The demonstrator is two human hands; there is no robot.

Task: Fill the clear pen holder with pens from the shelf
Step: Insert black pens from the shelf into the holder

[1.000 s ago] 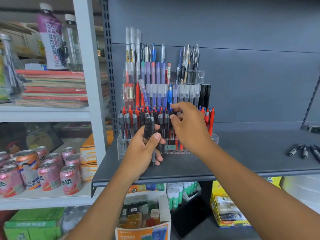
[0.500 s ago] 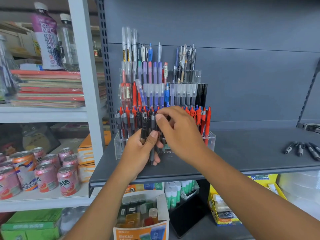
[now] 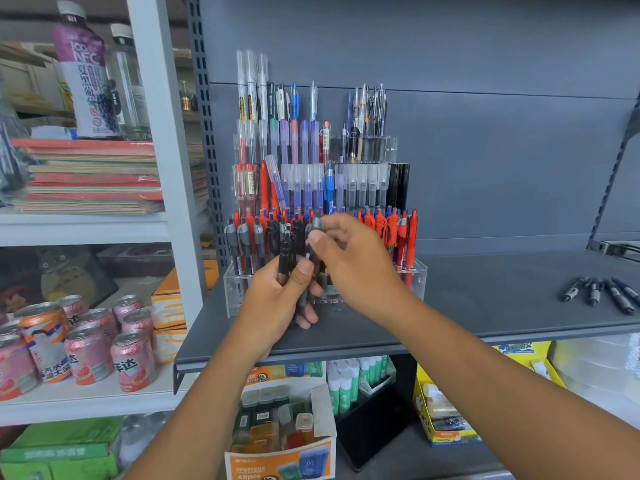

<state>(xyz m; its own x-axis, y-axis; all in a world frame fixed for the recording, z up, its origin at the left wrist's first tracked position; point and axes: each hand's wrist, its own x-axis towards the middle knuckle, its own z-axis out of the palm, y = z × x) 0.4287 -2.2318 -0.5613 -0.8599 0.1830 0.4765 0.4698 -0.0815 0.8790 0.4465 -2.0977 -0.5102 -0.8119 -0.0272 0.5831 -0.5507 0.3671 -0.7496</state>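
Note:
A clear tiered pen holder stands on the dark grey shelf, packed with red, black, blue and clear pens. My left hand is closed around a small bunch of black pens, held upright in front of the holder's front row. My right hand pinches the top of one black pen from that bunch, right beside my left thumb. Several loose black pens lie on the shelf at the far right.
A white rack on the left carries drink cans, stacked notebooks and bottles. Below the shelf stand boxes of glue sticks and small stationery. A metal shelf bracket sticks out at right.
My right hand has come back from the holder's front row, leftward to the bunch in my left hand, and now pinches the top of one pen. The left hand stays put.

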